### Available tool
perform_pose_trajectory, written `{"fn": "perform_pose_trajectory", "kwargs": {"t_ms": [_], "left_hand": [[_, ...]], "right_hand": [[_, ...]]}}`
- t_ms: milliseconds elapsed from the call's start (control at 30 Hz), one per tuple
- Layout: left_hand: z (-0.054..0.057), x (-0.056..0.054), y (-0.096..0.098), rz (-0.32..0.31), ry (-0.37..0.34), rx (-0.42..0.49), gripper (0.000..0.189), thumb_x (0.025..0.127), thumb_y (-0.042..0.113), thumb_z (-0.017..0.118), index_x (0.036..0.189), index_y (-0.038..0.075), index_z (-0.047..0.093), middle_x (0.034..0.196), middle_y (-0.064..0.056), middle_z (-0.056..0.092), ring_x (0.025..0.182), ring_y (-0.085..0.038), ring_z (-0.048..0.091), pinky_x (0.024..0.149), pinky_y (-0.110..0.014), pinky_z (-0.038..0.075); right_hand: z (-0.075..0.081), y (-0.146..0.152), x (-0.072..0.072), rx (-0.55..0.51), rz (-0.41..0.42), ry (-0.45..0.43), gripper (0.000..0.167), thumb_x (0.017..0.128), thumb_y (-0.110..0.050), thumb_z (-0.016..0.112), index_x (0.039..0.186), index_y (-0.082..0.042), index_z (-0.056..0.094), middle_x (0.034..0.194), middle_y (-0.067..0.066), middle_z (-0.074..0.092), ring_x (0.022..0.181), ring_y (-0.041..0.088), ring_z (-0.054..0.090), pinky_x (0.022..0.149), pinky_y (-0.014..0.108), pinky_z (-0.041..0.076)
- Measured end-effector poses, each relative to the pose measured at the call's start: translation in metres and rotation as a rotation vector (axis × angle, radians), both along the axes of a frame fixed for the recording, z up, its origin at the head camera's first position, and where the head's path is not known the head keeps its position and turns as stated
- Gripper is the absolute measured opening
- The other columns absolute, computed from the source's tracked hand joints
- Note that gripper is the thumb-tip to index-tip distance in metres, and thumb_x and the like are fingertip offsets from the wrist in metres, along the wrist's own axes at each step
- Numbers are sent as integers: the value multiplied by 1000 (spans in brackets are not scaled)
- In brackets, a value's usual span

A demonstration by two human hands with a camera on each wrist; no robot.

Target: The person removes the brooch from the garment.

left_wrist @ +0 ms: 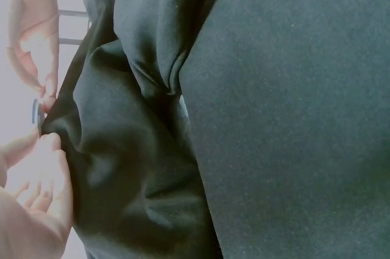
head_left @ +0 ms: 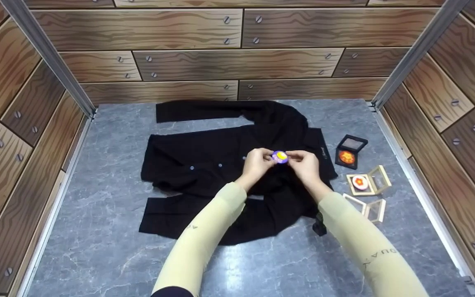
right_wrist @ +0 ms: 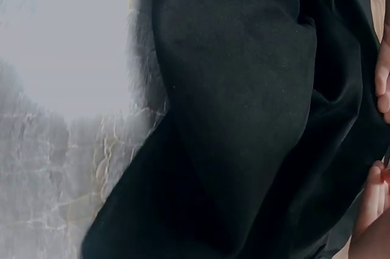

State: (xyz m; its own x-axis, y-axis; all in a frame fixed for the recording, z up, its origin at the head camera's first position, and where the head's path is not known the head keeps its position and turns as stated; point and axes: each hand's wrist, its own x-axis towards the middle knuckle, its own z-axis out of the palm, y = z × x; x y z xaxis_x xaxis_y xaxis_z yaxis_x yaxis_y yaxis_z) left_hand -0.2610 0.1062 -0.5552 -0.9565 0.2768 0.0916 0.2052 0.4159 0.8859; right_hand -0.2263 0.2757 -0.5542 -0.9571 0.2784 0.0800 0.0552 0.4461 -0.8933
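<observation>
A round purple badge with a yellow patch (head_left: 280, 157) is held up over a black button-front jacket (head_left: 204, 148) spread on the floor. My left hand (head_left: 257, 162) pinches the badge's left edge, while the fingertips of my right hand (head_left: 306, 165) grip it from the other side. Seen edge-on in the left wrist view, the badge (left_wrist: 38, 114) sits between both sets of fingertips. The right wrist view shows mostly black cloth (right_wrist: 244, 88), with parts of both hands at its right edge. The back of the badge is hidden.
Right of the jacket stand an open black case with an orange badge (head_left: 346, 157), an open wooden case with a white-and-red badge (head_left: 360, 182), and another open pale case (head_left: 374, 211), partly behind the right sleeve. Wood-patterned walls (head_left: 188, 62) enclose the grey marbled floor (head_left: 97, 165).
</observation>
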Motion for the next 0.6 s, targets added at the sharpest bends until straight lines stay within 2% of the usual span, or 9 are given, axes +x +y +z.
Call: {"fn": "perform_pose_trajectory", "kwargs": {"t_ms": [167, 433, 600], "left_hand": [[0, -2, 0, -20, -26, 19, 27, 90, -1, 79, 117, -8, 77, 96, -20, 82, 86, -31, 81, 70, -16, 58], [-2, -2, 2, -46, -68, 14, 25, 97, 2, 73, 119, -9, 74, 100, -22, 81, 87, -34, 81, 67, -15, 57], [-4, -2, 2, -54, -74, 18, 23, 101, 3, 69, 118, -10, 74, 97, -22, 81, 87, -34, 81, 67, -16, 59]], "right_hand": [[-1, 3, 0, 83, 24, 15, 32, 86, 7, 67, 116, 6, 78, 112, 26, 79, 77, -7, 65, 72, 3, 48], [-4, 6, 1, 149, 38, 75, 26, 87, 4, 74, 112, 2, 81, 111, 23, 80, 93, 23, 78, 74, 2, 48], [-7, 6, 1, 153, 43, 109, 21, 90, 3, 75, 110, 3, 81, 109, 24, 80, 92, 25, 78, 74, 1, 48]]}}
